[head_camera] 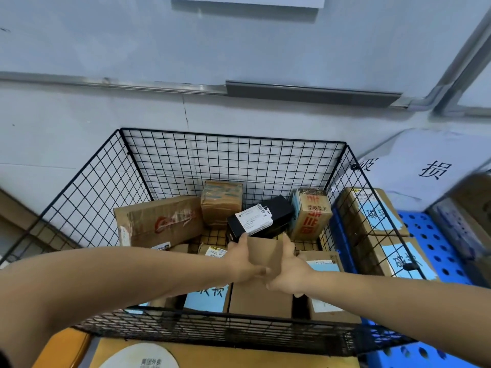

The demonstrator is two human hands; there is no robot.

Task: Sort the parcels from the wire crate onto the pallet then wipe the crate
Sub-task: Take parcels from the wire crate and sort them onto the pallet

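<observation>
Cardboard parcel (264, 252) | in wire crate (233, 155) | clasped between left fingers (237, 245) and right fingers (287, 248), curled round its sides

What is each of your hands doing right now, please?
Left hand: gripping the left side of the plain cardboard box.
Right hand: gripping the same box's right side.

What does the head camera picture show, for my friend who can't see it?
A person's left hand and right hand hold a plain cardboard box inside a black wire crate with more parcels. A blue pallet on the right carries labelled boxes.
</observation>
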